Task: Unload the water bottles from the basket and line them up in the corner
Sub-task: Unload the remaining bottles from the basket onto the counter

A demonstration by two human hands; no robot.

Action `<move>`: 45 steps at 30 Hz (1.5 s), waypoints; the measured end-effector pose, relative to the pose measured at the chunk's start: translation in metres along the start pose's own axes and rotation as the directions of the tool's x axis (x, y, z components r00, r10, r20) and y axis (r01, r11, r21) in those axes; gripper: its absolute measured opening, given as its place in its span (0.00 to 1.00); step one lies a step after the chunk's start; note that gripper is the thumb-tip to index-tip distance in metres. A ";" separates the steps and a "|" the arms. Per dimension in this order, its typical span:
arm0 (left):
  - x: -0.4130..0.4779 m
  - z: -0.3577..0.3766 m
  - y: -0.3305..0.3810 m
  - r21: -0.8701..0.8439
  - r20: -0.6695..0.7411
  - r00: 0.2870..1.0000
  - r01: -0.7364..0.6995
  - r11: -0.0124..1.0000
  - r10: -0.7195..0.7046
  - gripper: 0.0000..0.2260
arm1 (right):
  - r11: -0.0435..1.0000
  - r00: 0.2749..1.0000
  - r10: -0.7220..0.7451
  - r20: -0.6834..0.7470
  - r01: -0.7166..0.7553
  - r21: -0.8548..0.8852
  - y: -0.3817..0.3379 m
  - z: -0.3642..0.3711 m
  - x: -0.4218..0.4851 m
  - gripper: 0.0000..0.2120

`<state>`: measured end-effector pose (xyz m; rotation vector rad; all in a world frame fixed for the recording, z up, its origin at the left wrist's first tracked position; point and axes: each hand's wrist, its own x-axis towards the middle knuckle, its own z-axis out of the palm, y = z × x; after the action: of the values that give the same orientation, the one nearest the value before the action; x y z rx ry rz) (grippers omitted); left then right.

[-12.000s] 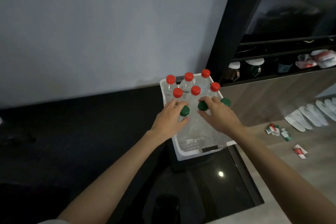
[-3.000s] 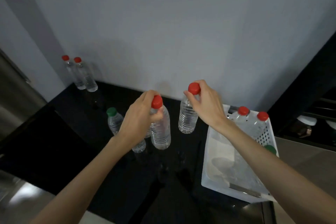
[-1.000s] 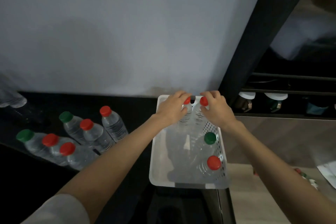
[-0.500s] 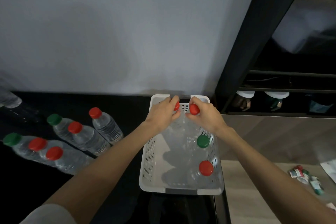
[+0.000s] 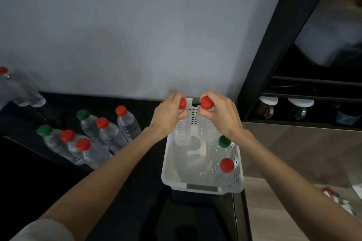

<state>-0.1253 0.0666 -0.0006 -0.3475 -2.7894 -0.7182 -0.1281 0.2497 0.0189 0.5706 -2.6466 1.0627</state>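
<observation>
Two bottles [image 5: 182, 131], one per hand [image 5: 166, 115].

no readable text, bottles [image 5: 109, 139] unlabelled, basket [image 5: 203, 189] plate blank; nothing legible elsewhere

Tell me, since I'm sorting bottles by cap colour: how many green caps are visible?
3. Two on the counter: green cap and leftmost green cap. One basket green cap inside the basket. None seems hidden.
</observation>
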 end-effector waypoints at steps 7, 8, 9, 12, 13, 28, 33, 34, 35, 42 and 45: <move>-0.032 -0.074 0.001 -0.137 -0.219 0.976 -0.010 0.991 -0.020 0.08 | 0.975 0.965 -0.223 -0.138 0.222 -0.021 -0.091 -0.009 -0.002 0.12; -0.037 -0.084 0.001 -0.151 -0.246 0.969 -0.012 0.988 -0.026 0.08 | 0.969 0.957 -0.246 -0.154 0.245 -0.026 -0.103 -0.011 -0.001 0.12; -0.042 -0.095 0.002 -0.158 -0.265 0.964 -0.017 0.987 -0.026 0.08 | 0.962 0.947 -0.273 -0.167 0.271 -0.039 -0.113 -0.012 0.000 0.12; -0.057 -0.126 0.000 -0.158 -0.317 0.948 -0.036 0.987 -0.017 0.08 | 0.948 0.925 -0.319 -0.206 0.313 -0.060 -0.141 -0.011 0.002 0.10; -0.063 -0.137 -0.001 -0.151 -0.338 0.941 -0.038 0.988 -0.016 0.09 | 0.948 0.924 -0.317 -0.214 0.314 -0.046 -0.148 -0.008 0.002 0.09; -0.201 -0.198 -0.101 -0.092 -0.211 0.952 0.204 0.975 -0.220 0.11 | 0.961 0.942 -0.256 0.215 0.273 -0.051 -0.180 0.118 -0.021 0.10; -0.230 -0.193 -0.141 -0.044 -0.140 0.949 0.278 0.960 -0.281 0.12 | 0.978 0.936 -0.164 0.311 0.195 -0.069 -0.167 0.154 -0.028 0.09; -0.234 -0.192 -0.148 -0.032 -0.131 0.942 0.306 0.951 -0.308 0.12 | 0.980 0.929 -0.155 0.335 0.188 -0.069 -0.165 0.159 -0.028 0.09; -0.239 -0.190 -0.155 -0.024 -0.121 0.934 0.337 0.941 -0.337 0.12 | 0.982 0.921 -0.147 0.360 0.181 -0.062 -0.164 0.164 -0.029 0.10; -0.254 -0.164 -0.197 0.023 -0.035 0.904 0.427 0.904 -0.426 0.12 | 0.997 0.913 -0.077 0.400 0.082 0.004 -0.157 0.184 -0.026 0.10; -0.255 -0.154 -0.205 0.024 -0.028 0.897 0.442 0.897 -0.441 0.11 | 0.997 0.908 -0.065 0.414 0.077 -0.014 -0.153 0.192 -0.027 0.09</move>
<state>0.0830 -0.2273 -0.0333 0.3154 -2.8795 -0.7616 -0.0499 0.0217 -0.0331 0.9750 -2.9615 0.9664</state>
